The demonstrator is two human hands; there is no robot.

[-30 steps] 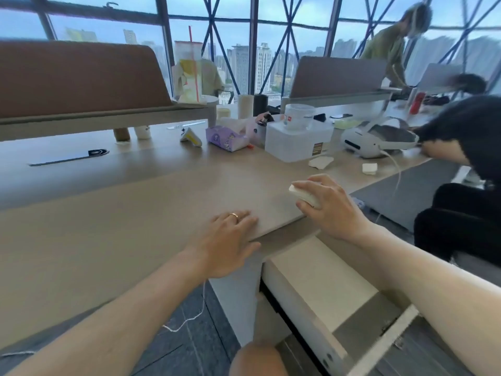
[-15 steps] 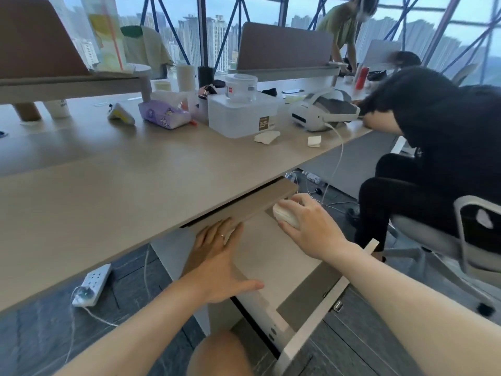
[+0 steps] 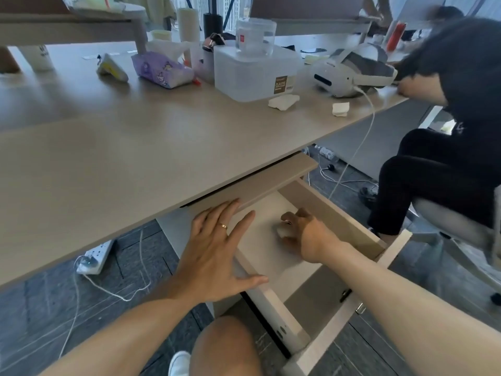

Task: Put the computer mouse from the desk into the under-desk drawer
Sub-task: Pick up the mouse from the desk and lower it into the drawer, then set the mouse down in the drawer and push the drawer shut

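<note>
The mouse [image 3: 284, 231] is clasped under the right hand [image 3: 306, 234] on the drawer [image 3: 341, 218] floor; the left hand [image 3: 217, 253] is spread open beside.

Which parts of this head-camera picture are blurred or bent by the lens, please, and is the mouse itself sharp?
Head view: the seated person at the right edge is motion-smeared; the wide lens bows the desk edge. The white mouse, under the right hand in the drawer, is soft, pale and mostly hidden. The left hand looks fairly crisp.
</note>
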